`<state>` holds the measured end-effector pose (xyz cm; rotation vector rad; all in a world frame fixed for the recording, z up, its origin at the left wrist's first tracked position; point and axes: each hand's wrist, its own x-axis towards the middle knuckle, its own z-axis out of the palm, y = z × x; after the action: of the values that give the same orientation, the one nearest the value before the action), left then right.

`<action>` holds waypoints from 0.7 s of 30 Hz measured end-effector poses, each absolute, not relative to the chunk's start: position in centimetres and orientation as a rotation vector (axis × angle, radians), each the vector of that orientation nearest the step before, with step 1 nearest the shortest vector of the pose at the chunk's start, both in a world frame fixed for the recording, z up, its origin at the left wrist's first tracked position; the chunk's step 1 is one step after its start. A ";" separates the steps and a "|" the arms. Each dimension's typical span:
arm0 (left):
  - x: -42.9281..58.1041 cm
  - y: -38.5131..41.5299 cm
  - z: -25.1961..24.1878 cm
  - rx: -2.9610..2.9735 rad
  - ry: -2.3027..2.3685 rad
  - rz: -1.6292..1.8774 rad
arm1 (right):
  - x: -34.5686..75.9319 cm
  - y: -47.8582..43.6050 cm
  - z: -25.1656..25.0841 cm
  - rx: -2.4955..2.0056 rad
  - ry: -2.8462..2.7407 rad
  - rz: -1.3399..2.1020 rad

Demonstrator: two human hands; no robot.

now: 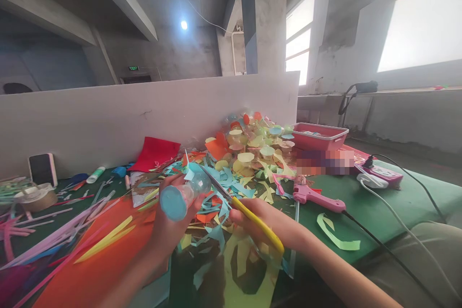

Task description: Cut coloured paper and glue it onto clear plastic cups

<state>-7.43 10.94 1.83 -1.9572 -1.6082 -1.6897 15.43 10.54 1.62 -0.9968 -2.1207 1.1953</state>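
One head cam, aimed fwd and down across the worktop (404, 202). Close-in view; partition (108, 120) across the back, windows (426, 24) at right.

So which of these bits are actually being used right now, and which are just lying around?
In use: left hand holding a clear cup; right hand holding scissors.
Lying about: glue gun, pink tray, glue stick, tape roll, paper scraps.
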 end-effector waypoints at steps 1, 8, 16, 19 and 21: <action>-7.4 10.9 1.9 -1.978 -1.615 -1.693 | 15.5 10.6 1.6 -0.970 -2.133 1.191; -7.6 11.0 2.4 -2.095 -1.517 -1.633 | 15.7 10.6 1.4 -0.929 -2.163 1.178; -8.1 11.3 2.2 -2.093 -1.474 -1.607 | 15.6 10.5 1.6 -0.969 -2.118 1.220; -7.9 11.1 2.1 -2.095 -1.548 -1.690 | 15.6 10.6 1.6 -0.954 -2.111 1.217; -7.7 10.9 2.0 -2.106 -1.619 -1.779 | 15.6 10.6 1.5 -0.932 -2.104 1.244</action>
<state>-7.73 10.93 1.95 -2.1062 -1.6186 -1.7793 15.60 10.64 1.52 -0.9322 -2.1040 1.2440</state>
